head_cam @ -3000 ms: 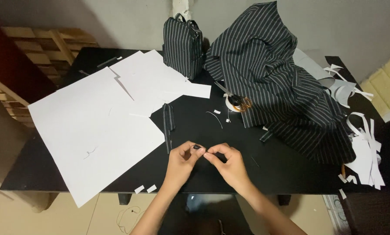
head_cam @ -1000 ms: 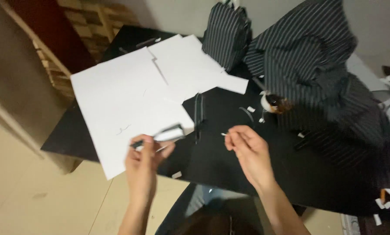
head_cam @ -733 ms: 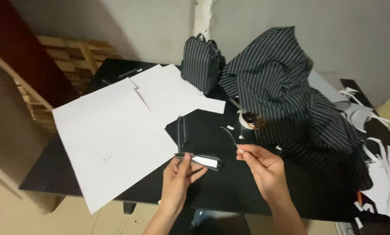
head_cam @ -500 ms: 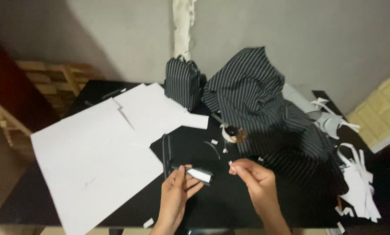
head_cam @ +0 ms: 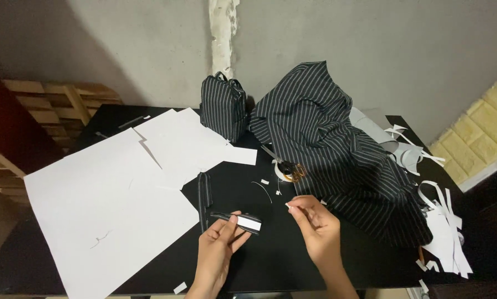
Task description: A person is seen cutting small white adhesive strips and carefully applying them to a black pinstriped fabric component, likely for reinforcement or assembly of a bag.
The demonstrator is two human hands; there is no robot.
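Left hand (head_cam: 218, 250) is pinching a striped fabric strip (head_cam: 238, 220); right hand (head_cam: 315, 224) is pinching something tiny (unidentifiable), hands apart; a loose grip could drop either.

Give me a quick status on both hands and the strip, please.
Left hand pinching striped strip above table. Right hand pinching something tiny. Striped cloth close by.

Both forearms reach in from the bottom edge. The left hand (head_cam: 218, 252) has fingers (head_cam: 230, 226) curled in a pinch. The right hand (head_cam: 314, 227) is raised slightly, fingertips (head_cam: 291, 204) pressed together, pointing left.
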